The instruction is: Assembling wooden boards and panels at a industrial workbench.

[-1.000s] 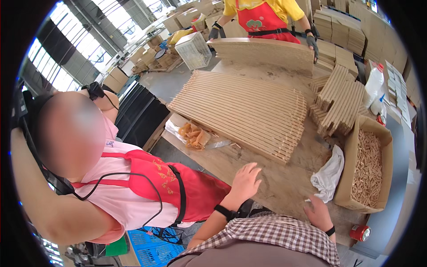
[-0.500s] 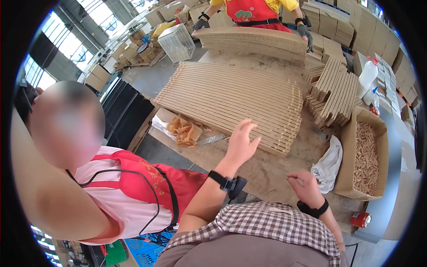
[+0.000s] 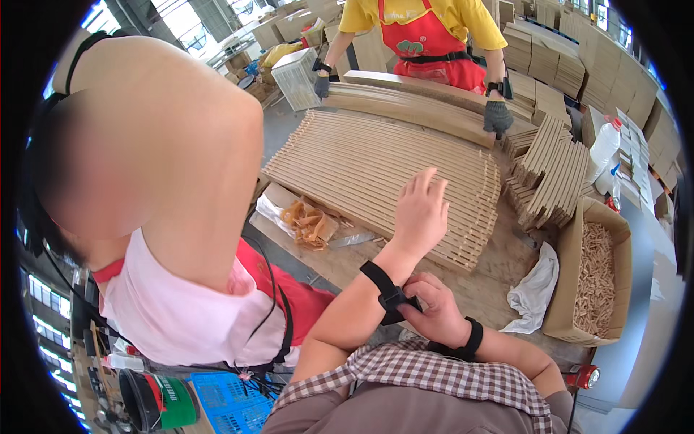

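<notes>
My left hand (image 3: pixel 423 215) is raised over the near edge of a row of narrow wooden strips (image 3: pixel 361 163), fingers stretched out and nothing in them. On that wrist sits a black strap (image 3: pixel 377 278) with a small black device (image 3: pixel 397 305). My right hand (image 3: pixel 439 312) reaches across and grips this device between thumb and fingers, partly hiding it. A black strap (image 3: pixel 470 340) is also round my right wrist. Short pegs stick out along the ends of the wooden strips, which lie side by side on the worktable (image 3: pixel 499 286).
Opposite, a person in a red apron (image 3: pixel 434 52) has gloved hands on long boards (image 3: pixel 412 108). At left, another person's bare arm (image 3: pixel 210 145) is raised close by. To the right are stacked strips (image 3: pixel 553 170), a white cloth (image 3: pixel 533 293) and a carton (image 3: pixel 560 315) of wooden pegs.
My right hand has moved left and taken hold of the device on my left wrist. My left hand has shifted slightly right. The person at left has raised an arm; the one opposite leans nearer.
</notes>
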Available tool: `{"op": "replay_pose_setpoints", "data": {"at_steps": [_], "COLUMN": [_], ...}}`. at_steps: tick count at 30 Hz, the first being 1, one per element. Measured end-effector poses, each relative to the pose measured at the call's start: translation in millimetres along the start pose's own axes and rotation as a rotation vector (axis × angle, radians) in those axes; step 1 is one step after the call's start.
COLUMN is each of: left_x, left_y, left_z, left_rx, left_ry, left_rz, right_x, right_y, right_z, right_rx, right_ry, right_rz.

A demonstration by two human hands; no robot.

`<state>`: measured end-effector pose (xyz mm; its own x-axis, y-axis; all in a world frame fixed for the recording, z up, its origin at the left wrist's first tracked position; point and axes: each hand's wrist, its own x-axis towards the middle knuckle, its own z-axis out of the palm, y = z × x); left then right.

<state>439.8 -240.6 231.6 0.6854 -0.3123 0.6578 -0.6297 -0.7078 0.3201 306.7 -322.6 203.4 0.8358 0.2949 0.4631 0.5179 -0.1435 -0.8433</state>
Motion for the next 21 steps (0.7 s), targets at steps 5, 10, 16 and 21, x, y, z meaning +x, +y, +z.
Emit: {"op": "replay_pose_setpoints", "data": {"at_steps": [5, 10, 16, 21], "left_x": [-16.2, -62.4, -107.6, -85.0], "left_y": [23.3, 49.9, 65.4, -100.0], "left_z": [3.0, 16.1, -34.9, -205.1], "left_rx": [0.373, 0.659, 0.537, 0.450], "left_ry": [-0.107, -0.761, -0.803, -0.840], "left_rz": [0.475, 0.711, 0.828, 0.913], "right_x": [-11.5, -3.2, 27.2, 22.7], "right_y": [9.9, -50.4, -67.1, -63.7], "right_z": [-10.9, -71.1, -79.6, -85.7], "right_rx": [0.065, -0.167, -0.098, 0.085], "right_ry": [-0.007, -0.100, -0.342, -0.722], "right_rz": [-0.041, -0.010, -0.110, 0.188]}}
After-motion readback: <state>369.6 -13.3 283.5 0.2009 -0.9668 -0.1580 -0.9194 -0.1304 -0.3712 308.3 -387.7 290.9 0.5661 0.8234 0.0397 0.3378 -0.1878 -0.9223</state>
